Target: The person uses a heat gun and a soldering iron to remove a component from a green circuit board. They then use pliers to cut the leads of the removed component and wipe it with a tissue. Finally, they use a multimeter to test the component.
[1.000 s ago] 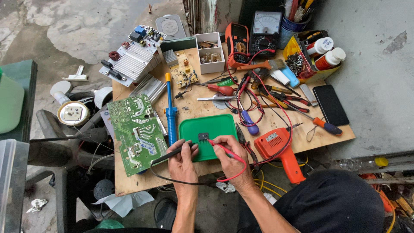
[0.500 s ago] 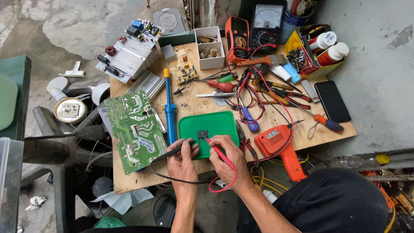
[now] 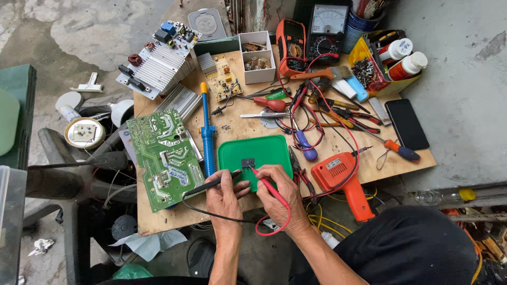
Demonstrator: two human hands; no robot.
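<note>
right now the left hand [image 3: 226,196] is closed in a pen-like grip around a slim black test probe [image 3: 211,184], and the right hand [image 3: 282,196] is closed the same way on a slim red test probe [image 3: 266,182]. both tips come together at a small dark square component [image 3: 247,163] that sits near the middle of a green rounded plastic tray [image 3: 274,150] on the wooden board tabletop [image 3: 338,138]. whether each tip actually touches the part is too fine to tell.

the part looks loose and light on a smooth tray, so a slightly uneven push from either probe would likely skate it sideways and break contact. the two tips are very near each other; if they bridge, any reading would be false. the black and red leads loop off the table edge below the wrists and could snag on a forearm and tug a probe off. just left of the tray lies a blue-handled soldering tool [image 3: 206,132], beside a large green circuit board [image 3: 165,158]; an orange power drill [image 3: 343,179] lies close to the right hand, leaving little elbow room.
</note>
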